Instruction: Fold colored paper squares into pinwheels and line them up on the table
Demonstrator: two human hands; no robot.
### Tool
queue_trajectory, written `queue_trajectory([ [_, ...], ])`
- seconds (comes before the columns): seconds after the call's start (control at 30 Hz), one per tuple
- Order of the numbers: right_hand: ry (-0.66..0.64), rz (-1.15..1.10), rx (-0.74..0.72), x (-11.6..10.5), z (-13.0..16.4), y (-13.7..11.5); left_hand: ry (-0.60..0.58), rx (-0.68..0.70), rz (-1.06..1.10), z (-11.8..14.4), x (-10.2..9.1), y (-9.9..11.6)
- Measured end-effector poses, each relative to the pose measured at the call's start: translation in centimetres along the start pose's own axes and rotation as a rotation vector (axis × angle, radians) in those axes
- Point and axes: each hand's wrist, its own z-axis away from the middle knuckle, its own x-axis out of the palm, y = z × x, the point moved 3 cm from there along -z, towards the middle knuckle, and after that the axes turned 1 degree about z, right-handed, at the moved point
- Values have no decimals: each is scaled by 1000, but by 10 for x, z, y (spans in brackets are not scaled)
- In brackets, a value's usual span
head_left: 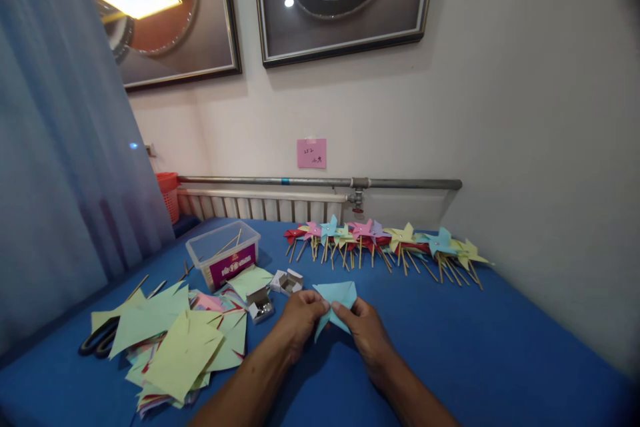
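Partly, the fingers of the left hand (pixel 299 317) and right hand (pixel 367 327) are hidden behind the light-blue paper (pixel 339 293), and both forearms are cut off by the bottom edge. Each grip pinches that paper, thumbs close together at its middle; it is held up over the near side of the worktop (pixel 460 353), its corners pointed and partly folded inward. The scissors (pixel 103 331) show mostly as black loop handles, the rest obscured by paper. Small shiny bits in the front cardboard box (pixel 258 297) are too tiny to identify. Overlapping sheets, many with slits running in from the corners, make a ragged paper stack (pixel 185 353) on the left. Beside it stands a clear plastic tub (pixel 234 268) with a purple label and thin sticks inside. Star-shaped paper pinwheels (pixel 363 232) on slender wooden sticks overlap in a row along the back, some mostly covered.
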Motion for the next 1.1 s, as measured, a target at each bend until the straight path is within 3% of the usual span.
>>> queue_trajectory([
  [0.27,9,14,-34,1,3,-1,75,74,-80,-6,1,-7],
  [0.7,-50,6,-14,4,2,6,46,75,-155,-7,-3,-3],
  [1.1,-28,54,1,0,-1,11,137,74,-189,-8,-3,-5],
])
